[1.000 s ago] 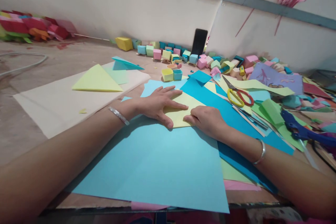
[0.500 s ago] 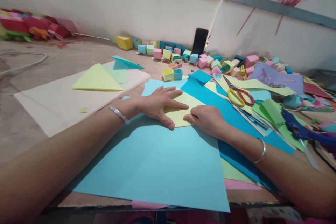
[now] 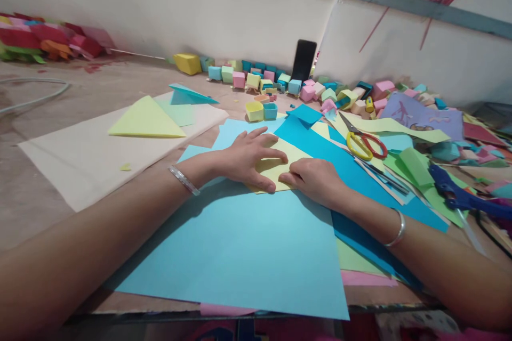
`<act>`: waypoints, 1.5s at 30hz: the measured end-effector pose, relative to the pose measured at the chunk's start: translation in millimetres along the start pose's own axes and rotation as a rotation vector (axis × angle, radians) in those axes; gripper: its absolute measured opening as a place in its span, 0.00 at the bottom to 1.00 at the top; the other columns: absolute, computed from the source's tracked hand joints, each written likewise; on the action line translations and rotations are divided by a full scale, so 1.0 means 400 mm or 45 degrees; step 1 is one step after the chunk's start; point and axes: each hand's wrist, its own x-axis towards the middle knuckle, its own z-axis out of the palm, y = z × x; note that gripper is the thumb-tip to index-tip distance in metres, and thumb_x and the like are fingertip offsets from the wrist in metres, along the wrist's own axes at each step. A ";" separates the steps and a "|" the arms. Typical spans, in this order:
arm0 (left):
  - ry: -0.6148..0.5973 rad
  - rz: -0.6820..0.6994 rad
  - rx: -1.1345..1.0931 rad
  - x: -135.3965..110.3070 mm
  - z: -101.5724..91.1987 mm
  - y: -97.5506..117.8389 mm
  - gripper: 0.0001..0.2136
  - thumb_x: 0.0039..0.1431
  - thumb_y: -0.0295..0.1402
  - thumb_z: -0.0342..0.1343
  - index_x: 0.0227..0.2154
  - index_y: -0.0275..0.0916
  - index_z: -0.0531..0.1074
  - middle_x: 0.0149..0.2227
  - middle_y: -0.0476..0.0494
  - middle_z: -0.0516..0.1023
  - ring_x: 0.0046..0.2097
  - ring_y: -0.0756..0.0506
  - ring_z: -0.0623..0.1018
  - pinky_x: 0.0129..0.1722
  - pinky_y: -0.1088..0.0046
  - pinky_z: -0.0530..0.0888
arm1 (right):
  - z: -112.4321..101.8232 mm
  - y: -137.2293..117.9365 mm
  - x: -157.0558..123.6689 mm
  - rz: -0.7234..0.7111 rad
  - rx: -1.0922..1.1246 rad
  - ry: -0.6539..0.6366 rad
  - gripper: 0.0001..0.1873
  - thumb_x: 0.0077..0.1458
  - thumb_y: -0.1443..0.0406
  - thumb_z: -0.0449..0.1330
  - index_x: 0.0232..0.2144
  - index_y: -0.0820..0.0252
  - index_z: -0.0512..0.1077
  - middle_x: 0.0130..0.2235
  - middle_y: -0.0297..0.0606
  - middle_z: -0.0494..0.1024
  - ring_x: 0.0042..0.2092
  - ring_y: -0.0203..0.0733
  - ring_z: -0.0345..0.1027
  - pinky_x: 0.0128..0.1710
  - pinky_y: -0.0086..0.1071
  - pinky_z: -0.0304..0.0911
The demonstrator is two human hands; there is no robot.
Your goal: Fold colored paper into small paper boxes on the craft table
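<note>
A pale yellow sheet of paper (image 3: 282, 168) lies under both hands, partly covered by them; its front edge looks folded. My left hand (image 3: 250, 157) rests on its left side with the fingers spread. At the right front edge, my right hand (image 3: 316, 177) is closed, with curled fingers and the thumb against the yellow paper. Beneath it all spreads a large light blue sheet (image 3: 236, 250). Darker blue paper (image 3: 352, 181) extends to the right of the hands.
Scissors (image 3: 362, 144) with yellow and red handles lie right, near a blue glue gun (image 3: 460, 194). A folded yellow triangle (image 3: 148, 120) sits on a white sheet (image 3: 60, 154) at left. Small paper boxes (image 3: 254, 112) and a phone (image 3: 304, 60) stand toward the wall.
My left hand has slid slightly to the right over the yellow paper, and its thumb and fingers are more bent. My right hand stays at the paper's edge.
</note>
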 end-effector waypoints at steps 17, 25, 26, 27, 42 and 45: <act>0.030 0.069 -0.012 0.001 0.007 -0.009 0.32 0.48 0.59 0.56 0.55 0.52 0.66 0.63 0.42 0.57 0.67 0.30 0.48 0.62 0.48 0.50 | -0.007 0.011 -0.011 -0.102 0.060 -0.007 0.28 0.56 0.42 0.51 0.22 0.59 0.67 0.27 0.35 0.73 0.29 0.35 0.59 0.24 0.30 0.40; -0.013 0.054 -0.045 0.001 0.005 -0.009 0.32 0.47 0.59 0.57 0.55 0.55 0.65 0.65 0.42 0.54 0.67 0.29 0.47 0.61 0.44 0.49 | -0.028 0.044 -0.012 -0.036 0.050 -0.090 0.18 0.50 0.49 0.61 0.25 0.57 0.66 0.29 0.32 0.72 0.27 0.34 0.57 0.23 0.29 0.42; -0.009 0.061 -0.048 0.001 0.006 -0.010 0.32 0.47 0.58 0.57 0.55 0.55 0.65 0.65 0.42 0.55 0.67 0.30 0.47 0.61 0.45 0.49 | -0.033 0.055 -0.011 -0.035 0.047 -0.114 0.18 0.50 0.50 0.61 0.24 0.57 0.66 0.29 0.32 0.72 0.27 0.34 0.57 0.23 0.28 0.42; -0.004 0.066 -0.051 0.001 0.007 -0.011 0.31 0.47 0.58 0.57 0.55 0.55 0.65 0.64 0.42 0.56 0.67 0.30 0.48 0.61 0.45 0.49 | -0.037 0.067 -0.009 -0.031 0.039 -0.141 0.18 0.49 0.50 0.62 0.23 0.57 0.66 0.28 0.31 0.72 0.27 0.34 0.57 0.23 0.28 0.43; -0.031 0.030 -0.057 -0.002 -0.001 -0.005 0.31 0.48 0.56 0.58 0.55 0.55 0.65 0.66 0.43 0.53 0.67 0.30 0.46 0.61 0.45 0.48 | -0.015 0.052 -0.010 -0.173 0.365 0.020 0.14 0.52 0.58 0.61 0.22 0.59 0.66 0.25 0.30 0.70 0.27 0.32 0.57 0.26 0.28 0.47; -0.047 0.032 -0.039 -0.004 -0.004 0.001 0.30 0.50 0.58 0.56 0.55 0.56 0.64 0.66 0.44 0.53 0.68 0.29 0.44 0.60 0.41 0.47 | -0.010 0.055 -0.003 -0.166 0.348 -0.033 0.13 0.51 0.59 0.62 0.22 0.59 0.67 0.25 0.30 0.71 0.27 0.32 0.58 0.26 0.27 0.47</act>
